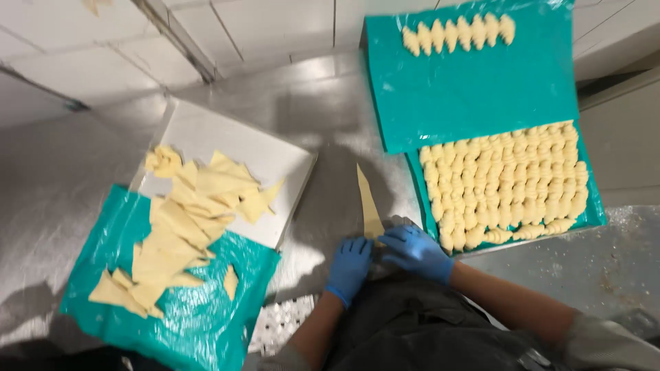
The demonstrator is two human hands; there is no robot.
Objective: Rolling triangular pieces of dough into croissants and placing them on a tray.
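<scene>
From above, my left hand [348, 266] and my right hand [414, 251], both in blue gloves with fingers bent together, press on the wide end of a long dough triangle [368, 203] whose tip points away on the steel table [330, 117].

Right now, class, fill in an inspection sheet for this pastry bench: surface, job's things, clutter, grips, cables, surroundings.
Surface: steel bench, dull glare, dark marks at right.
Job's things: one long dough triangle lying flat, wide end at the hands; loose dough triangles heaped on a metal tray and teal plastic sheet.
Clutter: rolled croissants in rows on a teal-lined tray; one short row on the folded-over teal sheet.
Grips: left hand and right hand, blue-gloved, both on the triangle's wide end.
Cables: nothing seen.
Surroundings: white tiled wall.
</scene>
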